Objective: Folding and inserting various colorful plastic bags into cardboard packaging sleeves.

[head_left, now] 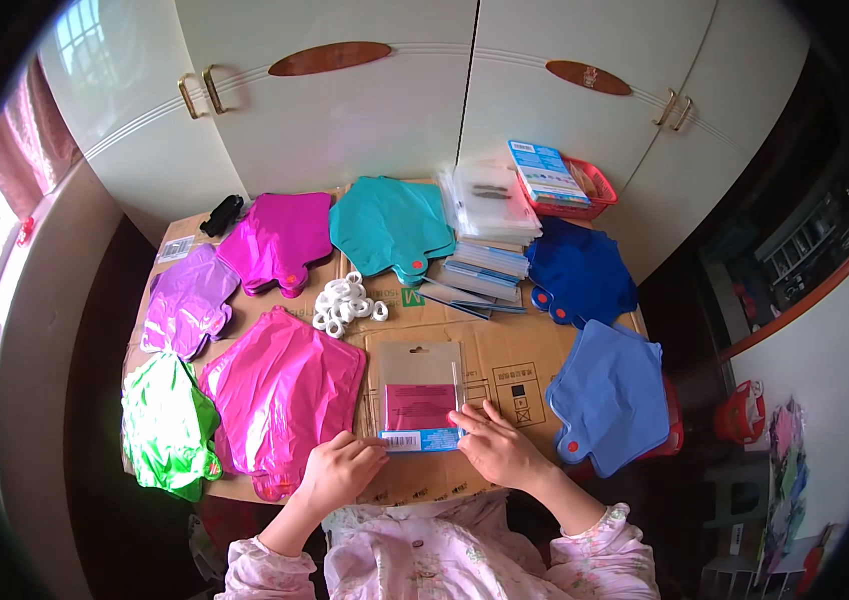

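Note:
Flat on the cardboard before me lies a clear plastic packet (422, 362) with a hang hole at its far end. A folded magenta sheet (418, 405) shows inside it, and a blue and white card strip with a barcode (401, 441) runs along its near edge. My left hand (342, 468) is closed, its bunched fingers at the packet's near left corner. My right hand (496, 447) rests with fingers spread, fingertips touching the packet's right edge. Beside my left hand is a pile of shiny pink foil balloons (282, 390).
Green (169, 420), purple (189, 295), magenta (274, 235), teal (391, 225), dark blue (584, 265) and light blue foil piles (609, 395) ring the cardboard. White ribbon rolls (344, 300), stacked packets (484, 275), clear sleeves (489, 205) and a red basket (599, 190) stand beyond.

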A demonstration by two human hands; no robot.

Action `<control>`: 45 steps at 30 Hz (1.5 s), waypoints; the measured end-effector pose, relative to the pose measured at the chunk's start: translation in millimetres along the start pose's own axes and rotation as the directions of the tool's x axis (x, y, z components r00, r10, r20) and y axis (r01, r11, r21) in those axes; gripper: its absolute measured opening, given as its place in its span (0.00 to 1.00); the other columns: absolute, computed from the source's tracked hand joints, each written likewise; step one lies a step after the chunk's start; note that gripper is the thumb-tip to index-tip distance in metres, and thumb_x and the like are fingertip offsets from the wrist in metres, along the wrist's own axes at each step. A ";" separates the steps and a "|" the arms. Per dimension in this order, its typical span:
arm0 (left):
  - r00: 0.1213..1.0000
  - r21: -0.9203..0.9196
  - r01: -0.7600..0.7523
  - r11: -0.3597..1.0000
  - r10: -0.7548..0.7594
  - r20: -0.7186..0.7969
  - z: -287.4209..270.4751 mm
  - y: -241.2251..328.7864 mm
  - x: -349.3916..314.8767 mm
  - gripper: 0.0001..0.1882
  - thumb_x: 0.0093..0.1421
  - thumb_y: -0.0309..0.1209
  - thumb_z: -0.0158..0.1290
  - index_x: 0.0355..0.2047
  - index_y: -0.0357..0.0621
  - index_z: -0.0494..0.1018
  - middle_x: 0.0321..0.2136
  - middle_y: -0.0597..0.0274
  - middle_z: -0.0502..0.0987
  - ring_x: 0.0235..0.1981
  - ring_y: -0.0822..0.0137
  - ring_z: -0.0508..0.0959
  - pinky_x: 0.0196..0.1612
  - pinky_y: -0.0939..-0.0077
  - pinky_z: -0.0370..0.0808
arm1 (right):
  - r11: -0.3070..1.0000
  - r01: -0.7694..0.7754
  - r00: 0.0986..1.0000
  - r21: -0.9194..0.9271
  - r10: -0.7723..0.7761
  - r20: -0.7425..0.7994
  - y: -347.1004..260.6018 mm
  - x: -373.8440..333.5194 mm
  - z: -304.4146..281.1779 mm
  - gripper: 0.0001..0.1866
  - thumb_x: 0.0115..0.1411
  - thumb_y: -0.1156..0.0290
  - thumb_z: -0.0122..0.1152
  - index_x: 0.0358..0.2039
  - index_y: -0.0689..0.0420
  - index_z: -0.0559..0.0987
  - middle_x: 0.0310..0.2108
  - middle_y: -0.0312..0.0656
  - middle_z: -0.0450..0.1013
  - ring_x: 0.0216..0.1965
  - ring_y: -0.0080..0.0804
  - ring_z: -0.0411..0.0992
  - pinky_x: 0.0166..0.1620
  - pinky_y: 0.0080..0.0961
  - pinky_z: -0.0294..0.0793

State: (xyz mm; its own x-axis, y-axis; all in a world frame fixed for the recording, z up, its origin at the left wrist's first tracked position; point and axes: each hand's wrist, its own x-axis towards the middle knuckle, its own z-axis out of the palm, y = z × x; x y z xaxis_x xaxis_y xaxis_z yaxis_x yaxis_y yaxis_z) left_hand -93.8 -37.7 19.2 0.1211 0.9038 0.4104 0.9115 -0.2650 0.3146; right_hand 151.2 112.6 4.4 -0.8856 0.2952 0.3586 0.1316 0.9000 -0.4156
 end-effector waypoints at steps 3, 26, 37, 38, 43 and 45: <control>0.992 -0.062 0.122 0.991 -0.125 -0.035 3.2 4.8 8.9 0.05 0.48 0.29 0.60 0.24 0.46 0.75 0.23 0.68 0.77 0.22 0.65 0.73 0.27 0.74 0.72 | 0.997 -0.080 0.993 0.023 0.081 -0.087 -3.3 3.2 5.0 0.05 0.57 0.72 0.58 0.33 0.58 0.72 0.50 0.44 0.72 0.53 0.42 0.70 0.58 0.49 0.64; 0.729 -0.900 0.432 0.055 -0.608 0.313 29.7 24.3 9.0 0.14 0.56 0.21 0.58 0.34 0.44 0.62 0.28 0.71 0.69 0.32 0.81 0.70 0.33 0.85 0.69 | 0.903 -0.350 0.875 0.248 0.410 -0.259 -14.0 2.3 20.3 0.28 0.53 0.73 0.63 0.53 0.63 0.63 0.44 0.49 0.69 0.42 0.41 0.71 0.44 0.32 0.71; 0.750 -0.953 0.300 -0.032 -0.609 0.257 21.8 43.2 3.0 0.13 0.58 0.18 0.55 0.36 0.45 0.63 0.29 0.72 0.70 0.31 0.83 0.70 0.34 0.88 0.67 | 0.559 -0.436 0.766 0.705 0.642 -0.037 -39.6 1.5 8.4 0.15 0.60 0.77 0.52 0.47 0.62 0.65 0.29 0.39 0.76 0.25 0.25 0.73 0.30 0.19 0.72; 0.732 -0.953 0.289 -0.097 -0.619 0.285 18.8 43.8 4.7 0.12 0.58 0.18 0.55 0.37 0.45 0.63 0.29 0.72 0.70 0.31 0.82 0.70 0.34 0.87 0.67 | 0.392 -0.384 0.763 0.836 0.645 0.048 -41.9 2.5 3.8 0.13 0.61 0.76 0.53 0.46 0.61 0.67 0.29 0.37 0.76 0.26 0.22 0.73 0.30 0.18 0.72; 0.706 -0.939 0.200 -0.281 -0.623 0.337 18.1 43.3 4.1 0.10 0.60 0.19 0.53 0.38 0.44 0.65 0.26 0.73 0.70 0.27 0.83 0.69 0.29 0.88 0.66 | 0.034 -0.305 0.804 0.952 0.544 0.238 -35.8 -3.7 -10.7 0.07 0.63 0.69 0.56 0.34 0.59 0.78 0.29 0.35 0.76 0.30 0.21 0.76 0.31 0.15 0.73; 0.732 -0.937 0.161 -0.311 -0.599 0.325 21.2 38.0 -4.6 0.09 0.61 0.19 0.52 0.38 0.45 0.66 0.25 0.74 0.69 0.23 0.84 0.66 0.24 0.89 0.63 | 0.026 -0.300 0.784 0.953 0.575 0.231 -37.9 -4.7 -10.5 0.08 0.64 0.68 0.56 0.34 0.59 0.78 0.29 0.35 0.76 0.30 0.21 0.76 0.30 0.15 0.72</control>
State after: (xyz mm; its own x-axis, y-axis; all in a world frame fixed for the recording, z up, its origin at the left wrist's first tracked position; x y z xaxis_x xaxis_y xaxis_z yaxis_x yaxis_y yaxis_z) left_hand -51.4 -44.8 11.1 -0.3292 0.9296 -0.1658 -0.6326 -0.0867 0.7696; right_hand 155.0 80.5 27.2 -0.7219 0.6752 -0.1512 -0.1553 -0.3710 -0.9156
